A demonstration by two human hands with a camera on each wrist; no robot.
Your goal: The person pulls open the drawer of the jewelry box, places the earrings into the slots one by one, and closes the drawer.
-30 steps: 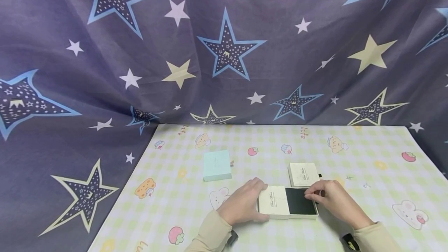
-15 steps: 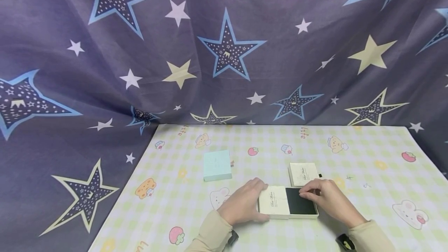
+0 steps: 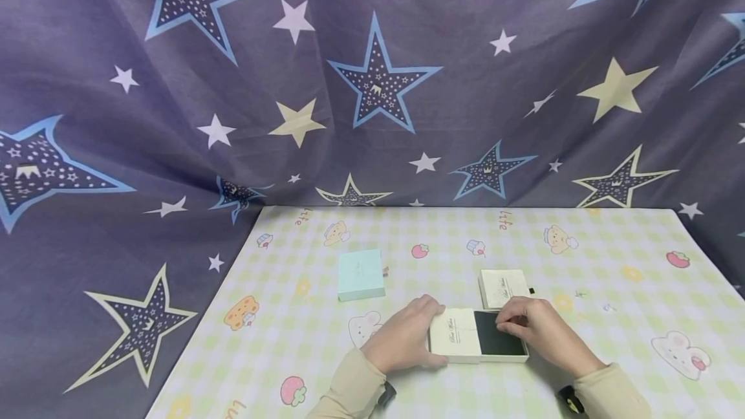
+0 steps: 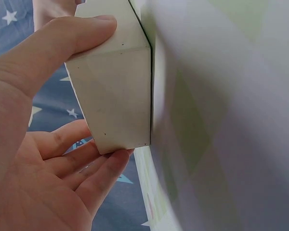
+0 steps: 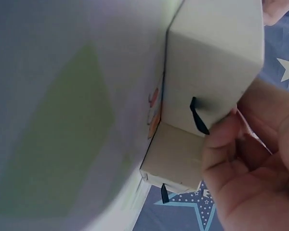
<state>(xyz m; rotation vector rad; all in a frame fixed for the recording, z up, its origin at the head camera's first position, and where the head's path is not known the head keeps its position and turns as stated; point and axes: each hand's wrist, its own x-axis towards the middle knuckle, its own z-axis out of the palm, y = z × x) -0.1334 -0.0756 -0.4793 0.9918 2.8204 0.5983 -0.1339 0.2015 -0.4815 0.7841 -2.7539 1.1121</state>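
Note:
A cream drawer-style gift box [image 3: 456,335] lies near the table's front, its tray [image 3: 505,359] pulled out to the right. Black padding [image 3: 491,335] lines the tray. My left hand [image 3: 405,336] grips the box's left end, with the thumb [image 4: 94,31] on the near side and fingers on the far side. Above the padding, my right hand [image 3: 538,328] has bent fingers, thumb and forefinger close together. In the right wrist view the tray's end wall, bearing a black pull ribbon [image 5: 198,118], partly hides those fingertips. Whether they pinch anything small is not visible.
A second cream box [image 3: 502,288] with a black tab sits just behind the first, close to my right hand. Farther left stands a mint-green box [image 3: 361,275] with a ribbon tab. A checked cartoon cloth [image 3: 617,277] covers the table; a starry curtain [image 3: 465,115] hangs behind.
My right hand has shifted slightly left over the black padding. My left hand and the boxes have stayed in place.

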